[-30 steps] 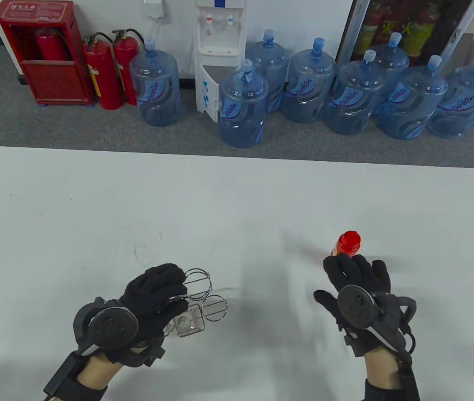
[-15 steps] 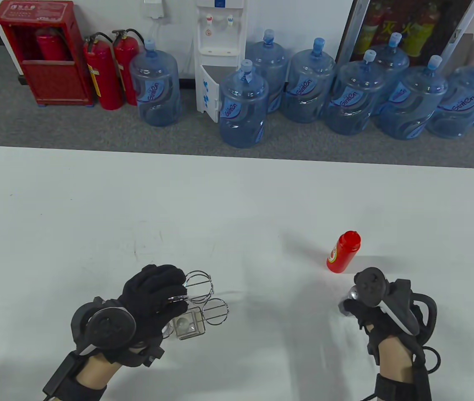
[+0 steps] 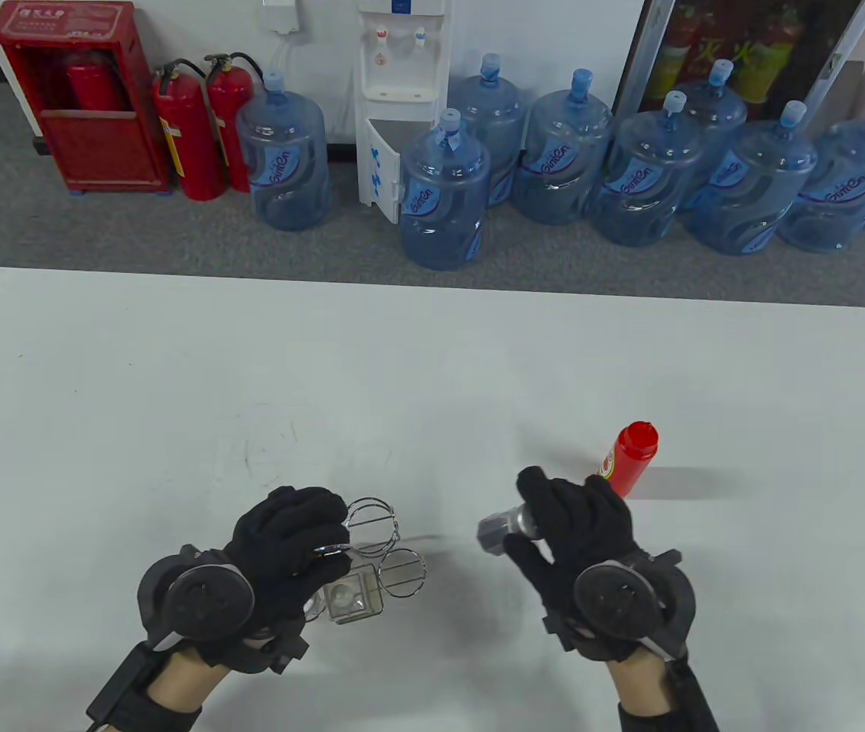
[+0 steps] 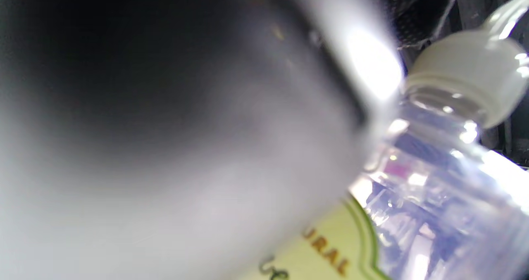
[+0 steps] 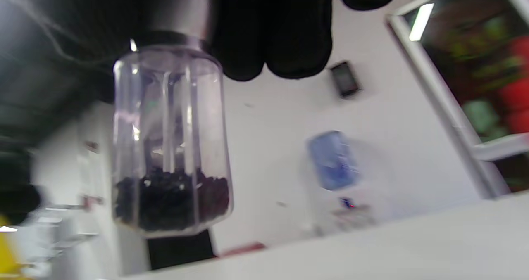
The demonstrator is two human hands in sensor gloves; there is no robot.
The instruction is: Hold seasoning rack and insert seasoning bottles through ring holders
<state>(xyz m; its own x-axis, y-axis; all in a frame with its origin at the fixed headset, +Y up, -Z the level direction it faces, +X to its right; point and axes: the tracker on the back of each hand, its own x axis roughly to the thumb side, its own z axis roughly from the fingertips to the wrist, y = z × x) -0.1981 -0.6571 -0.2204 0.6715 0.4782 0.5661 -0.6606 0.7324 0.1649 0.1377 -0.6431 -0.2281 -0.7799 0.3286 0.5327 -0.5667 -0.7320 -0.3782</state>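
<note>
My left hand (image 3: 302, 545) grips the wire seasoning rack (image 3: 390, 549) by its left side on the white table. Its ring holders (image 3: 371, 524) stand open to the right of my fingers. A clear bottle (image 3: 348, 598) with a white cap (image 4: 463, 71) and a yellow-green label sits in the rack. My right hand (image 3: 546, 526) holds a clear pepper bottle (image 5: 171, 148) by its grey cap (image 3: 499, 528), in the air to the right of the rack. Black peppercorns fill the bottle's bottom. A red bottle (image 3: 630, 456) stands behind my right hand.
The table's far edge (image 3: 432, 286) runs across the middle of the table view. Water jugs (image 3: 443, 194), a dispenser and fire extinguishers stand on the floor beyond it. A blurred grey shape fills most of the left wrist view.
My right hand has moved left from beside the red bottle toward the rack, now holding the pepper bottle. My left hand and the rack have shifted slightly right.
</note>
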